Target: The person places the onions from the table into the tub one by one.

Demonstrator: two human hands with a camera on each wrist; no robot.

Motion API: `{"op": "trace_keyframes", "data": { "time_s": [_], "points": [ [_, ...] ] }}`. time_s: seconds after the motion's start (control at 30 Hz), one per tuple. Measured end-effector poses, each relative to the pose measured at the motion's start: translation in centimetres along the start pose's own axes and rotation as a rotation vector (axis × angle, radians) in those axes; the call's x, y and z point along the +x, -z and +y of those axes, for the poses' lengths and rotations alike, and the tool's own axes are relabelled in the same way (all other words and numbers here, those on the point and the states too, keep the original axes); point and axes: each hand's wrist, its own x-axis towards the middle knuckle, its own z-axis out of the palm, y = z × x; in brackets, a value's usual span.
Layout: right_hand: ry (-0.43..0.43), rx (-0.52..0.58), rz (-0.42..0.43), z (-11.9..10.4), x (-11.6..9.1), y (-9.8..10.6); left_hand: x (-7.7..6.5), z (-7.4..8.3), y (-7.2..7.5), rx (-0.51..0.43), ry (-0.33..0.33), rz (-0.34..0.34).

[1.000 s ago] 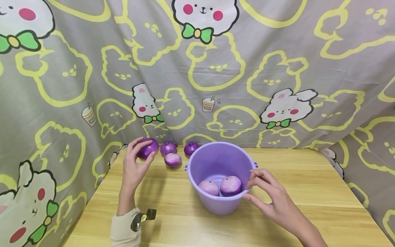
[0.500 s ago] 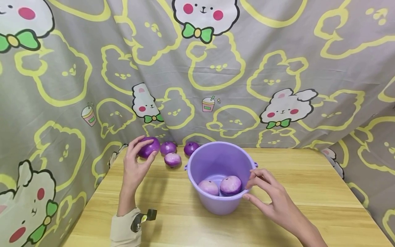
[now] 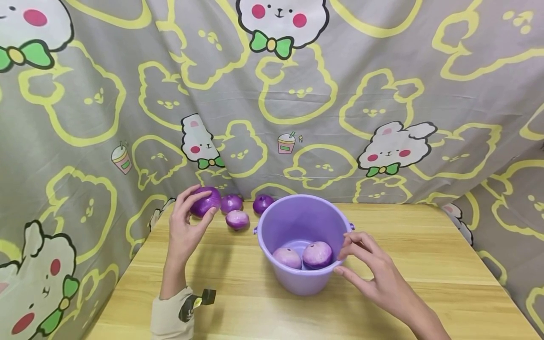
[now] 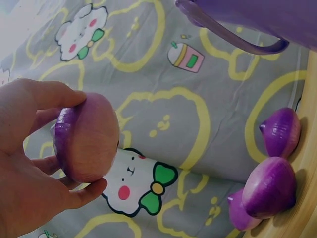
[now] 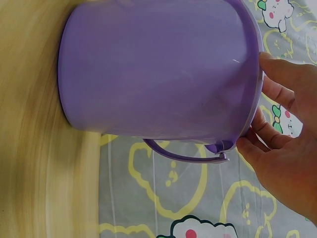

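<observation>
My left hand pinches a red onion between thumb and fingers at the back left of the table. In the left wrist view this onion shows its paler side, lifted in front of the curtain. A purple bucket stands upright mid-table, its mouth facing up. My right hand grips the bucket's right rim, fingers at the inner side and thumb outside. Two pale-topped onions lie on the bucket floor. In the right wrist view, the bucket handle hangs against the side.
Three more onions stay on the wooden table: a dark one beside the held onion, a paler one in front, another behind the bucket's left side. A patterned grey curtain hangs along the back and sides.
The onion in my left hand has risen slightly. My right hand stays at the bucket rim, and the bucket and other onions have not moved.
</observation>
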Motion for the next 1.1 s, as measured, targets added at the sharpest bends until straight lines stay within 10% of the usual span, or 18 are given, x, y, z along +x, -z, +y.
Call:
{"op": "trace_keyframes", "data": {
  "time_s": [0.4,1.1],
  "points": [
    [0.005,0.001,0.002,-0.1,0.0,0.0,0.0,-2.8,-0.2,-0.080,0.009,-0.010],
    [-0.007,0.006,-0.003,0.0,0.1,0.0,-0.2,-1.6,-0.6,-0.151,-0.025,-0.053]
  ]
}}
